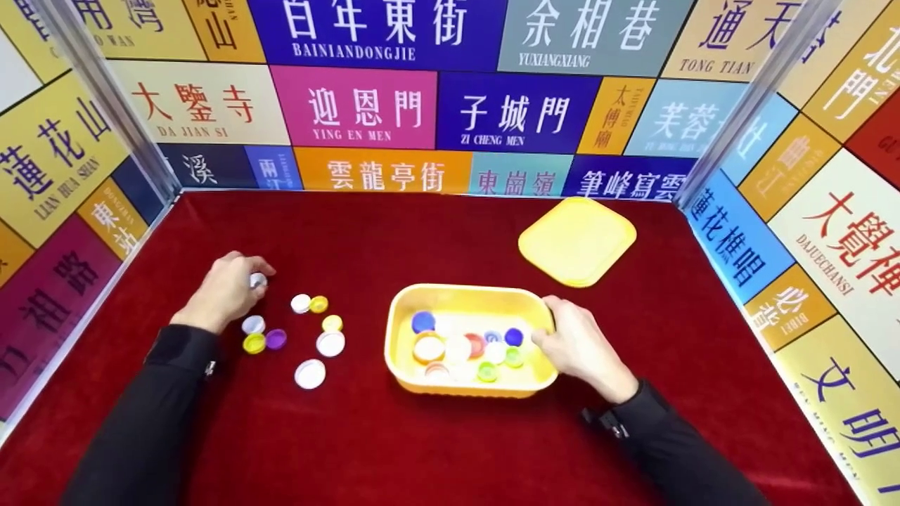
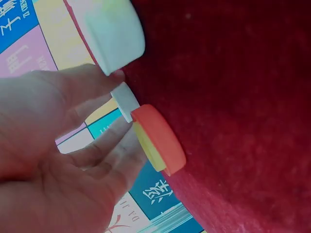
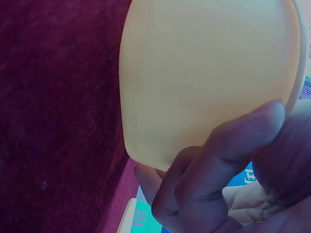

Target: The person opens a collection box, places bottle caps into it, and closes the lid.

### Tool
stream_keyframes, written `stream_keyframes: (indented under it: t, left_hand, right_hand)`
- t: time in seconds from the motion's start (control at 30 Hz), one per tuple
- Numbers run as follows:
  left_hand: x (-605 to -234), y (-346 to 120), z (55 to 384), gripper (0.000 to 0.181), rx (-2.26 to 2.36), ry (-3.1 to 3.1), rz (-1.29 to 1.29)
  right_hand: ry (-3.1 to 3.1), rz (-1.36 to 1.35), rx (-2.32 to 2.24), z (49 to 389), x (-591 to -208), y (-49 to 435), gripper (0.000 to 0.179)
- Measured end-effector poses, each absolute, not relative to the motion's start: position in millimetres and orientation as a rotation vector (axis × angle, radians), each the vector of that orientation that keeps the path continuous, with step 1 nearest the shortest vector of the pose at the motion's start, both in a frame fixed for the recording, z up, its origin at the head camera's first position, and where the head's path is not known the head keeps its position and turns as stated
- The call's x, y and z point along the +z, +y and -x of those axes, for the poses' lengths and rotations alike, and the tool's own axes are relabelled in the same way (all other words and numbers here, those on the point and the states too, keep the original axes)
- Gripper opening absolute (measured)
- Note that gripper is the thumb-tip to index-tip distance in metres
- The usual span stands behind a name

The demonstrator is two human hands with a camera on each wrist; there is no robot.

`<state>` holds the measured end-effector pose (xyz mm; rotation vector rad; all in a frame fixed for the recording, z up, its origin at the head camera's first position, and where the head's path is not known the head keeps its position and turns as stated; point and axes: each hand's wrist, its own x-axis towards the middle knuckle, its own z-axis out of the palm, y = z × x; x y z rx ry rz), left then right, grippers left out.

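My left hand (image 1: 223,292) is at the left of the red cloth, with a small white bottle cap (image 1: 258,280) between its thumb and fingers. In the left wrist view, thumb tip and fingertips meet opposite edges of the white cap (image 2: 126,101), close to an orange cap (image 2: 160,138). My right hand (image 1: 583,344) grips the right end of a yellow plastic box (image 1: 471,386), thumb over the rim and fingers outside. Several caps in white, blue, green, orange and red lie inside. The right wrist view shows the box's outer wall (image 3: 194,73) above the curled fingers.
Near my left hand lie a purple cap (image 1: 275,339), a yellow-green cap (image 1: 254,343) and a pale cap (image 1: 253,324). Several white and yellow caps, one a white cap (image 1: 310,374), lie left of the box. A yellow lid (image 1: 578,242) rests behind it. Lettered panels (image 1: 365,105) enclose the cloth.
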<state>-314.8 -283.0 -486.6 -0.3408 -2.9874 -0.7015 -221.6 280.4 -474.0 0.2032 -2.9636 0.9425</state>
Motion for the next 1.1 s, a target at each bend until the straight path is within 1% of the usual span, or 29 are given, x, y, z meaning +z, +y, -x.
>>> stream_keyframes:
  t: [0.17, 0.43, 0.6, 0.73, 1.1]
  left_hand:
    - [-486.7, -283.8, 315.8, 0.024, -0.692, -2.974, 0.353]
    - [-485.1, -283.3, 316.3, 0.023, -0.683, -2.945, 0.368]
    - [-480.9, -273.7, 311.7, 0.022, -0.708, -2.853, 0.375]
    - [-472.7, -253.4, 306.0, 0.020, -0.725, -2.757, 0.456]
    - [-443.7, -173.9, 284.5, 0.020, -0.798, -2.620, 0.778]
  right_hand:
    - [-2.961, -0.208, 0.944, 221.0, -473.6, 280.4, 0.040]
    - [-2.962, -0.207, 0.936, 222.8, -471.4, 279.8, 0.043]
    - [-2.960, -0.217, 0.932, 222.4, -471.6, 280.3, 0.041]
    - [-2.960, -0.225, 0.926, 221.1, -472.5, 282.2, 0.041]
    - [-2.968, -0.208, 0.939, 220.5, -472.1, 280.6, 0.044]
